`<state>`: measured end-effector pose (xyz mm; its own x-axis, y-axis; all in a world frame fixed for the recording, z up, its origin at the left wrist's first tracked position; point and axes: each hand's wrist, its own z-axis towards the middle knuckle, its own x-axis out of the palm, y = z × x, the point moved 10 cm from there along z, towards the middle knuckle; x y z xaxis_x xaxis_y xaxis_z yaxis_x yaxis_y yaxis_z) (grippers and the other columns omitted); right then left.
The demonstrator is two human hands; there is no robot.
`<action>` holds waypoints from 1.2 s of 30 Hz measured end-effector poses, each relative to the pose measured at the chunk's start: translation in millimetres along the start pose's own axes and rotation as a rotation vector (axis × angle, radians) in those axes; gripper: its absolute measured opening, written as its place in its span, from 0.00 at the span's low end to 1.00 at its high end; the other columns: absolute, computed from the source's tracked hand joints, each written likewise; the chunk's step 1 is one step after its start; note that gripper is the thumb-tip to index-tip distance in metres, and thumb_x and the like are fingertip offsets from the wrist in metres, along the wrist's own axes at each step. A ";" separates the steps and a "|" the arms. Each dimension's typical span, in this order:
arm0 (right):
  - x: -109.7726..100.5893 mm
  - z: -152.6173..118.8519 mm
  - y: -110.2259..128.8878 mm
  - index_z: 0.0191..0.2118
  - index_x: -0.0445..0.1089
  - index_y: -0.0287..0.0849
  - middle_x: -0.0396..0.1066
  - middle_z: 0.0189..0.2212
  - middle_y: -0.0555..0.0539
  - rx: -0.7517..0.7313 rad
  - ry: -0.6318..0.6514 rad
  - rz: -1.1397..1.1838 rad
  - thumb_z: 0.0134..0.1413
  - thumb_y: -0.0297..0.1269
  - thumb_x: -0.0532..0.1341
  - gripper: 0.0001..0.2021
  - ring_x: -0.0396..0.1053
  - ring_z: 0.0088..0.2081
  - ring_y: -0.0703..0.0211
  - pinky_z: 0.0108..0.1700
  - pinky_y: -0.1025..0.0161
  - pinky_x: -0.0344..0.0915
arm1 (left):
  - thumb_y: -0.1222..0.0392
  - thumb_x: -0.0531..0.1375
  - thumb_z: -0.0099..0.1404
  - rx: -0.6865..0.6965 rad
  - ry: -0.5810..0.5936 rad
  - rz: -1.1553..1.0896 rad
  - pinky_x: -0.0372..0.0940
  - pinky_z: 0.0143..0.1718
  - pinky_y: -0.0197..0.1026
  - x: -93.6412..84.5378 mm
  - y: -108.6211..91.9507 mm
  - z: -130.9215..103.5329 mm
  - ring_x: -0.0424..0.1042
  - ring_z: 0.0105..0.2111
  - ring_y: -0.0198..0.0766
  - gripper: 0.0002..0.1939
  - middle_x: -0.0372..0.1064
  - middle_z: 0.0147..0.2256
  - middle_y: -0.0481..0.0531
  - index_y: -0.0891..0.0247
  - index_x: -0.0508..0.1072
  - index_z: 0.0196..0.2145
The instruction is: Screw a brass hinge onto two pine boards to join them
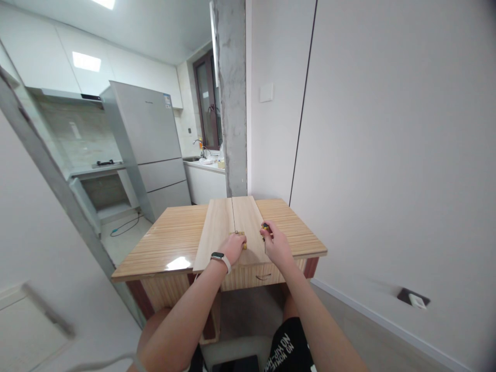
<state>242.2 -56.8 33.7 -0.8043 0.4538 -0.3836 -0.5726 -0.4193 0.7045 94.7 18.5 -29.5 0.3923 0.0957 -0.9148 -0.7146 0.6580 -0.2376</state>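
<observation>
Two pale wooden boards [217, 222] lie side by side on the desk, with a thin dark seam between them. My left hand [232, 247] rests low on the boards, its fingers closed on a small brass-coloured hinge [244, 245] by the seam; the hand covers part of it. Just above the right board's edge, my right hand [276, 243] pinches a short screwdriver [265, 227] with a black-and-yellow handle. Its lower end is too small to make out clearly.
The glossy wood-grain desk [174, 232] has a drawer [251, 276] on the near side. A white wall [387, 129] stands close on the right, with a socket [414, 298] low down. Behind the desk are a grey pillar [235, 103] and a fridge [151, 134].
</observation>
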 end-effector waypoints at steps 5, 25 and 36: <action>0.4 0.3 -0.6 0.50 0.70 0.47 0.77 0.43 0.43 -0.005 -0.007 0.007 0.66 0.45 0.54 0.14 0.74 0.40 0.52 0.44 0.57 0.69 | 0.68 0.56 0.71 -0.024 0.011 -0.009 0.65 0.48 0.42 1.5 2.5 0.7 0.75 0.43 0.43 0.11 0.77 0.39 0.55 0.60 0.78 0.39; 0.0 0.5 -5.1 0.51 0.71 0.46 0.77 0.44 0.43 0.001 -0.010 0.018 0.66 0.44 0.55 0.15 0.74 0.39 0.53 0.44 0.57 0.70 | 0.66 0.60 0.68 0.000 -0.066 -0.060 0.66 0.47 0.42 0.3 14.8 3.6 0.73 0.41 0.41 0.06 0.74 0.38 0.53 0.61 0.77 0.34; 0.4 1.0 -3.7 0.51 0.70 0.46 0.77 0.43 0.44 0.001 -0.009 0.006 0.66 0.43 0.55 0.14 0.75 0.38 0.53 0.43 0.56 0.70 | 0.71 0.58 0.67 0.033 -0.069 -0.136 0.67 0.48 0.42 3.2 14.1 4.3 0.74 0.41 0.41 0.11 0.77 0.38 0.53 0.62 0.80 0.35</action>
<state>244.2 -54.3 31.5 -0.8064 0.4582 -0.3740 -0.5675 -0.4216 0.7072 88.4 31.3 -34.4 0.5234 0.0545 -0.8503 -0.6335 0.6922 -0.3456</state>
